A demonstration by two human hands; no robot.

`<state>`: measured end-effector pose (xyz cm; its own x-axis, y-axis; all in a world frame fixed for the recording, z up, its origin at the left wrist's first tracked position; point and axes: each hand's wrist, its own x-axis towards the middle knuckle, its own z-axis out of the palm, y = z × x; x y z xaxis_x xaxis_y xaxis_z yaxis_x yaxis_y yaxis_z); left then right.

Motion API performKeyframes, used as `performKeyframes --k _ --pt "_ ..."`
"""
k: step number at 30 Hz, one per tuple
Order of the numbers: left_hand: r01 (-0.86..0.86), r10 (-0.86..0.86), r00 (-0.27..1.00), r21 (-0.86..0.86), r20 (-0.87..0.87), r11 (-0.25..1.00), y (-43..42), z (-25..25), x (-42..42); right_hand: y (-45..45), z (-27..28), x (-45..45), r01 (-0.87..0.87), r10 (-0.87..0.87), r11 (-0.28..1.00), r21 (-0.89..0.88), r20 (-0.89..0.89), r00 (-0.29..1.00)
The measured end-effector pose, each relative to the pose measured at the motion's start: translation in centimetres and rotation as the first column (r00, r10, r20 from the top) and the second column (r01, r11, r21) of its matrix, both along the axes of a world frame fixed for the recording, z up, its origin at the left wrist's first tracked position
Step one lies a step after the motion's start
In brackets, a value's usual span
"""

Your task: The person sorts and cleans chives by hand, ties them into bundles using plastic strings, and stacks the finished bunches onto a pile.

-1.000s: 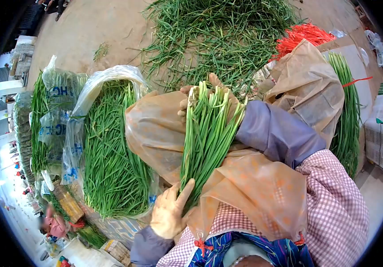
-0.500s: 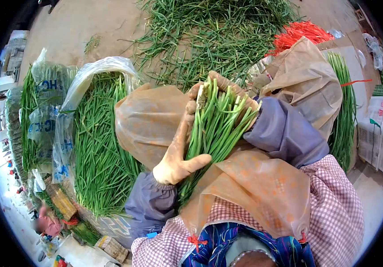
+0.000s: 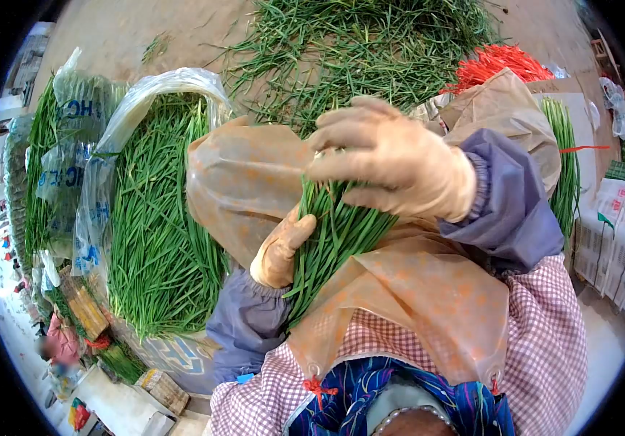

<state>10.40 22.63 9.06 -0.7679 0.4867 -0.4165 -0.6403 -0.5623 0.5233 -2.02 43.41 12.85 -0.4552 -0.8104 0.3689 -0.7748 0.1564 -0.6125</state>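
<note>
A bunch of long green garlic chives (image 3: 334, 236) lies slantwise over my lap, root ends away from me. My left hand (image 3: 283, 251), in a pale, soiled glove, is closed around its left side, with the thumb on top and the other fingers hidden beneath the stalks. Over the root ends is my right hand (image 3: 396, 156), gloved too, its back toward me. Its fingers are stretched and apart, slightly blurred, and cover the top of the bunch; whether they touch the stalks I cannot tell. A translucent tan apron (image 3: 407, 298) covers my front.
To the left, chives (image 3: 163, 218) are piled in an open clear plastic bag (image 3: 171, 83). Loose leaves (image 3: 356, 58) litter the floor ahead. Red ties (image 3: 501, 67) lie at the upper right, near another chive bundle (image 3: 561, 152). A white crate (image 3: 606, 232) stands far right.
My right hand has come out from behind the root ends and swung over the top of the bunch, fingers spread. My left hand has stayed at the bunch's left side, its thumb now more upright.
</note>
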Motion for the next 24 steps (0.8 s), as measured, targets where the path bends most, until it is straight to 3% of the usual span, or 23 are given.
performKeyframes --k 2,6,9,11,12,14,17,19,21,23,24 --pt "0.004 -0.003 1.000 -0.005 0.015 1.000 -0.2 -0.5 0.3 -1.3 -2.2 0.7 -0.010 0.027 0.996 0.092 -0.180 0.983" --pt "0.019 -0.019 1.000 -0.005 0.012 1.000 -0.6 0.0 0.2 -1.9 -2.9 0.8 -0.015 0.032 0.997 0.073 -0.229 0.973" --pt "0.032 -0.032 0.999 -0.085 -0.010 0.996 -0.2 0.5 -0.1 -1.7 -3.5 1.1 0.043 -0.047 0.994 -0.096 -0.042 0.998" --pt "0.056 -0.073 0.995 -0.235 -0.065 0.970 -0.1 0.4 0.1 -2.0 -4.3 1.6 0.226 -0.205 0.956 -0.186 0.129 0.970" --pt "0.058 -0.069 0.997 -0.211 -0.045 0.976 0.1 -0.1 0.2 -2.3 -4.9 1.7 0.314 -0.262 0.927 -0.205 0.242 0.934" --pt "0.087 -0.119 0.988 -0.281 -0.098 0.956 0.4 -0.2 0.0 -1.9 -4.9 1.6 0.487 -0.318 0.849 -0.206 0.537 0.781" --pt "0.097 -0.146 0.981 -0.332 -0.127 0.938 0.1 -0.7 0.2 -1.4 -2.4 -0.4 0.696 -0.205 0.713 -0.079 0.927 0.315" --pt "0.084 -0.150 0.975 -0.353 -0.165 0.932 -0.1 -1.1 0.5 1.3 -3.3 -4.0 0.759 -0.156 0.612 -0.223 0.907 0.392" --pt "0.053 -0.081 0.993 -0.299 -0.081 0.953 0.1 -0.7 1.0 3.7 -4.1 -7.7 0.875 -0.181 0.376 -0.304 0.902 0.391" --pt "0.027 -0.031 0.999 -0.233 -0.013 0.972 0.2 0.0 1.0 8.4 -5.4 -11.6 0.822 -0.629 0.570 0.004 0.646 0.432" --pt "0.018 -0.017 1.000 -0.193 0.008 0.981 0.2 0.5 0.8 8.1 -6.6 -11.7 0.829 -0.790 0.556 0.061 0.350 0.504"
